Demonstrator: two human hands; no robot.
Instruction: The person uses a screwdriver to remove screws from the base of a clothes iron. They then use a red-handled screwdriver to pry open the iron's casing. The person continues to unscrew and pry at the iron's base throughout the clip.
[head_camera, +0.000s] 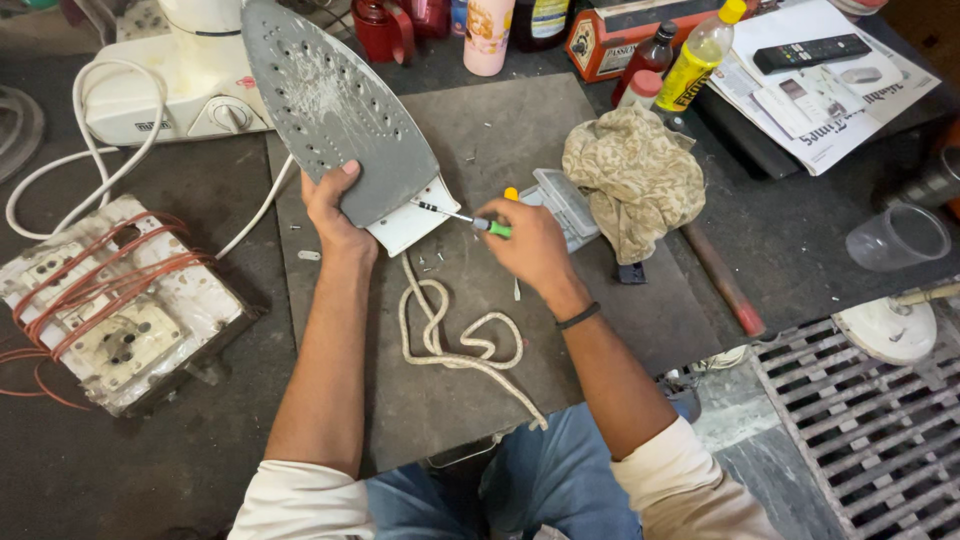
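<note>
On the far left of the tabletop (160, 470) lies an old switchboard (120, 320) wound with red wire. The left hand (335, 215) grips the iron (335, 115) by its heel, soleplate up and tilted — fingers wrapped under, thumb on the plate. Its cord (455, 335) loops on the mat below. The right hand (525, 240) pinches a green-handled screwdriver (465, 218), tip at the iron's white rear cover. This looks like work on a rear screw — next calls for a steady iron and a seated tip. A rag (635, 175) lies right.
</note>
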